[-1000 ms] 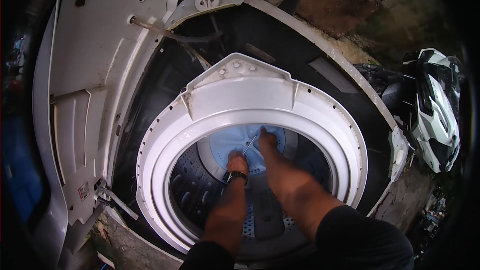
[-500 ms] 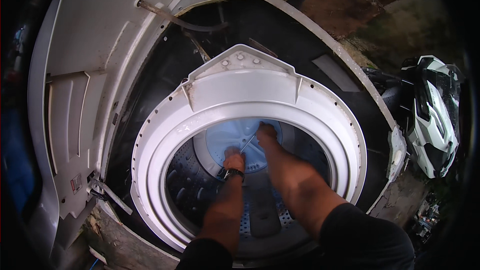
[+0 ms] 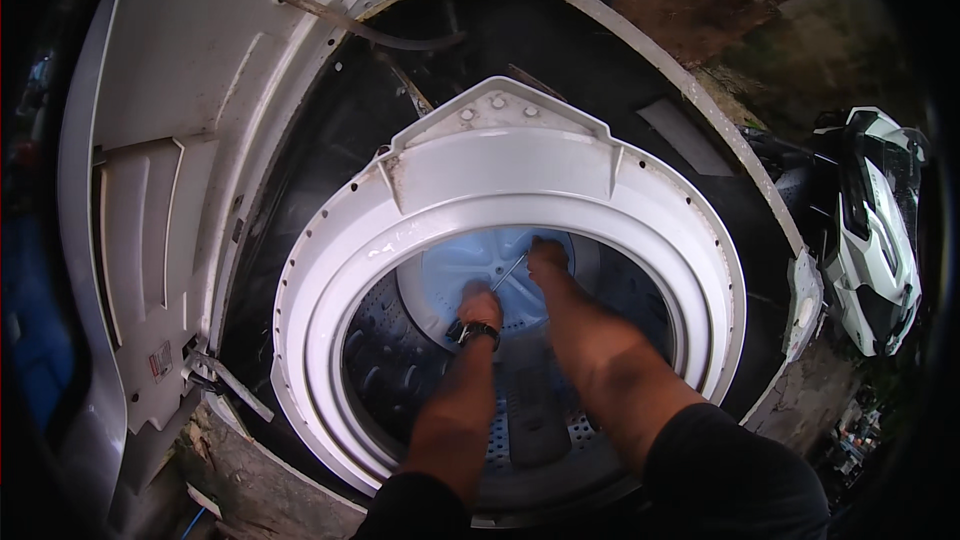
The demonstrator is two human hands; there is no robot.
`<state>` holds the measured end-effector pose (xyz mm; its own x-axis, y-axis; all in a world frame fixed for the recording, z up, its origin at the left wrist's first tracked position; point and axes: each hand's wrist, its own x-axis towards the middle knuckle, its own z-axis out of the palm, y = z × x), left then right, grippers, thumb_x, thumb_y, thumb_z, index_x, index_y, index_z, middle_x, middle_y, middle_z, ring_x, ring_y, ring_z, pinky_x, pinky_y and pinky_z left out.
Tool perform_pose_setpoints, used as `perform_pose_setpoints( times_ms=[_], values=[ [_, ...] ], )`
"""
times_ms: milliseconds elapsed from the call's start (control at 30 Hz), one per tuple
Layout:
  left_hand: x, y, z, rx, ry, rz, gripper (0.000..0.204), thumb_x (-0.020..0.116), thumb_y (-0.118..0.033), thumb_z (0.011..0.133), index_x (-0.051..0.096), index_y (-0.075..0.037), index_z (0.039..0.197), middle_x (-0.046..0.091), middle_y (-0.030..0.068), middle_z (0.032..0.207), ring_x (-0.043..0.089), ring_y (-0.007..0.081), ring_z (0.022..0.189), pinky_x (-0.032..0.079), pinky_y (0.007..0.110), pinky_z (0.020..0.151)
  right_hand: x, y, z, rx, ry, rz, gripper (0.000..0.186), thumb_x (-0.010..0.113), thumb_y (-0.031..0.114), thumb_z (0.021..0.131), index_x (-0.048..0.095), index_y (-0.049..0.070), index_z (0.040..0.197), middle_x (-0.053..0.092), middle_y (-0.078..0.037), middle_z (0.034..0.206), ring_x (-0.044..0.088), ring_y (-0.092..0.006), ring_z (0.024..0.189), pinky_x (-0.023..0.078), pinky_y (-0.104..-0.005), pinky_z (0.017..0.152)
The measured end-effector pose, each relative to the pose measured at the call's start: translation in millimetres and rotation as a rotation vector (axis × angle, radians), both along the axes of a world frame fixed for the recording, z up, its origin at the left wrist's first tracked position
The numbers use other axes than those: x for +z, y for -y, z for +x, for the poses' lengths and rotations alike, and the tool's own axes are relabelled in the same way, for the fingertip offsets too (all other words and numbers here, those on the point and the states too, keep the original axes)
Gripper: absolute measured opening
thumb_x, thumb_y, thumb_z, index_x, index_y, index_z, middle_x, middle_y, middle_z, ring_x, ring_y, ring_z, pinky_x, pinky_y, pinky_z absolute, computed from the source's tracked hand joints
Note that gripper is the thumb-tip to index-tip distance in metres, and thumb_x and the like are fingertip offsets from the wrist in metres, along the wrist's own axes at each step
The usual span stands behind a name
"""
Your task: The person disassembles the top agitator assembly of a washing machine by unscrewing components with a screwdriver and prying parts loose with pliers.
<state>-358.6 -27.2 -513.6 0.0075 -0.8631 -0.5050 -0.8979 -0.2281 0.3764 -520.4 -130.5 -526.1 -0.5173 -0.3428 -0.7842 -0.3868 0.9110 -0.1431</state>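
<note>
Both my arms reach down into the drum [image 3: 395,340] of a top-loading washing machine. At its bottom lies a round, light-blue pulsator [image 3: 455,265] with raised ribs and a small dark centre spot. A thin metal rod [image 3: 511,274] slants across the pulsator between my hands. My left hand [image 3: 481,304], with a dark watch at the wrist, is closed around its lower left end. My right hand [image 3: 548,257] is closed at the upper right end. The fingers hide both ends, so the kind of tool does not show.
A white tub ring [image 3: 500,165] with holes along its edge surrounds the opening. The machine's pale cabinet panel [image 3: 160,230] stands at the left, with a hose [image 3: 375,32] above. A metal frame edge [image 3: 690,85] curves round the right. Beyond lies a white-and-black vehicle part [image 3: 875,230].
The whole view has shifted slightly, so the tub sits a little further right and higher. Against the pulsator, my hands and the rod have hardly moved.
</note>
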Motion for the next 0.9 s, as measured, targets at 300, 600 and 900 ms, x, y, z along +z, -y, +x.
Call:
perform_pose_setpoints(
  times_ms=[300, 600, 900],
  values=[
    [7, 8, -4, 0.022, -0.051, -0.105, 0.031, 0.066, -0.028, 0.094, 0.07, -0.003, 0.111, 0.07, 0.0169, 0.118, 0.066, 0.0377, 0.111, 0.056, 0.05, 0.092, -4, -1, 12, -0.382, 0.17, 0.038, 0.048, 0.068, 0.047, 0.101, 0.071, -0.001, 0.099, 0.069, -0.015, 0.076, 0.064, -0.0267, 0.054, 0.055, -0.0432, 0.047],
    [-56, 64, -2, 0.956, -0.12, 0.467, 0.081, 0.048, -0.073, 0.097, 0.079, 0.001, 0.105, 0.076, 0.0246, 0.109, 0.071, 0.0433, 0.107, 0.053, 0.048, 0.096, 37, -2, 41, -0.349, 0.113, -0.03, 0.045, 0.068, 0.039, 0.1, 0.071, -0.005, 0.105, 0.072, -0.019, 0.084, 0.07, -0.0283, 0.06, 0.057, -0.0399, 0.049],
    [-23, 77, -21, 1.159, -0.094, 0.358, 0.061, 0.073, -0.047, 0.088, 0.074, 0.01, 0.11, 0.075, 0.0269, 0.112, 0.074, 0.0405, 0.105, 0.057, 0.046, 0.095, 21, -3, 27, -0.432, 0.182, -0.027, 0.041, 0.07, 0.038, 0.099, 0.072, -0.003, 0.103, 0.073, -0.018, 0.087, 0.071, -0.0282, 0.061, 0.058, -0.0395, 0.052]
  ],
)
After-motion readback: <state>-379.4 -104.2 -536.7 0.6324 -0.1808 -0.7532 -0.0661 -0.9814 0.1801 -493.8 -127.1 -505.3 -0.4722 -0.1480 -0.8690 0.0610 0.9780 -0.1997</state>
